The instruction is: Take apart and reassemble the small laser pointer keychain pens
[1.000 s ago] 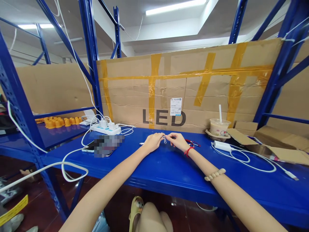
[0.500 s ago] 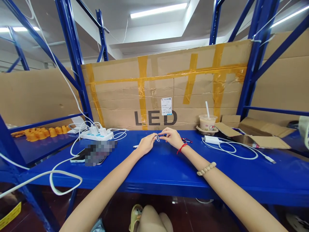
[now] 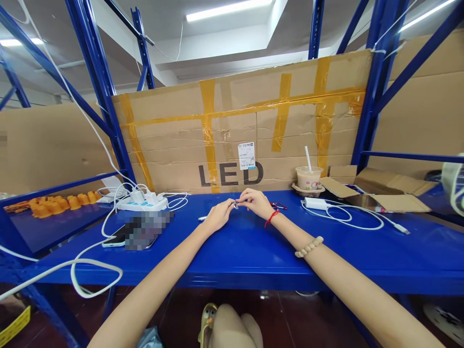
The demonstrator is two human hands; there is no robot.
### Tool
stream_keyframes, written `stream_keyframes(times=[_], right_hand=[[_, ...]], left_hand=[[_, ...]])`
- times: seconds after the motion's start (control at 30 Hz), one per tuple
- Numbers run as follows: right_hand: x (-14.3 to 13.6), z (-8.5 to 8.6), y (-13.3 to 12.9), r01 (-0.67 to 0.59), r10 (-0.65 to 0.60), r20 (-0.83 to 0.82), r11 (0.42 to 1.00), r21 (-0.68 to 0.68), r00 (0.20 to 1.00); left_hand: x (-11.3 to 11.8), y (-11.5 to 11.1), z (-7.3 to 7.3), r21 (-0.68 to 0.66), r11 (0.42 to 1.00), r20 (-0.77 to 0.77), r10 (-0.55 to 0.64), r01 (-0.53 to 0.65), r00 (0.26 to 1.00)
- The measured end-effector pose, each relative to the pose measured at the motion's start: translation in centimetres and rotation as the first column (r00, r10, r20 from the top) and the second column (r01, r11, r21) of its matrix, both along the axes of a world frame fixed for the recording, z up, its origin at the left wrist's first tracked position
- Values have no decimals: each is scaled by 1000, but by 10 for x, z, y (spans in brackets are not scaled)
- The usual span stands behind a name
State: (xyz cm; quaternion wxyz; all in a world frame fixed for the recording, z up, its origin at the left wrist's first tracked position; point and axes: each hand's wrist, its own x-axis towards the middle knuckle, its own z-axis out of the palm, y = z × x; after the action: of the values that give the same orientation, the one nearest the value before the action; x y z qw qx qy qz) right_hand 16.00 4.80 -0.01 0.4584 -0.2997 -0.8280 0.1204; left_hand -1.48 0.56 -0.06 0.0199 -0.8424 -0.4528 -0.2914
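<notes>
A small shiny metal loop-like piece (image 3: 235, 205) is between my two hands, above the middle of the blue shelf top; its exact kind is too small to make out. My left hand (image 3: 219, 214) pinches it from the left, fingers closed. From the right, my right hand (image 3: 255, 203) has thumb and forefinger pressed together at the piece. Just beyond my right wrist lies a red object with a loop shape (image 3: 278, 206), partly hidden by the hand. A thin silver rod (image 3: 202, 218) pokes out to the left of my left hand.
To the left are a white power strip (image 3: 145, 205) with plugs and cables, and phones (image 3: 116, 234), partly pixelated. A drink cup with a straw (image 3: 309, 179), a white adapter with cable (image 3: 316, 203) and an open cardboard box (image 3: 400, 203) sit right. A large cardboard sheet (image 3: 174, 150) stands behind.
The view has shifted slightly. The metal piece between my fingers has turned a little and sits closer to the right fingertips. Both hands remain almost in place.
</notes>
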Motion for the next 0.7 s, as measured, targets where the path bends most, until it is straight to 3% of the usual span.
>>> stream_keyframes(times=[0.3, 0.7], right_hand=[[-1, 4, -8, -128, 126, -59, 991, -34, 990], [-8, -1, -8, -33, 21, -118, 994, -101, 993]], left_hand=[[-1, -6, -3, 35, 999, -7, -27, 27, 1000], [-1, -1, -7, 99, 994, 12, -36, 35, 999]])
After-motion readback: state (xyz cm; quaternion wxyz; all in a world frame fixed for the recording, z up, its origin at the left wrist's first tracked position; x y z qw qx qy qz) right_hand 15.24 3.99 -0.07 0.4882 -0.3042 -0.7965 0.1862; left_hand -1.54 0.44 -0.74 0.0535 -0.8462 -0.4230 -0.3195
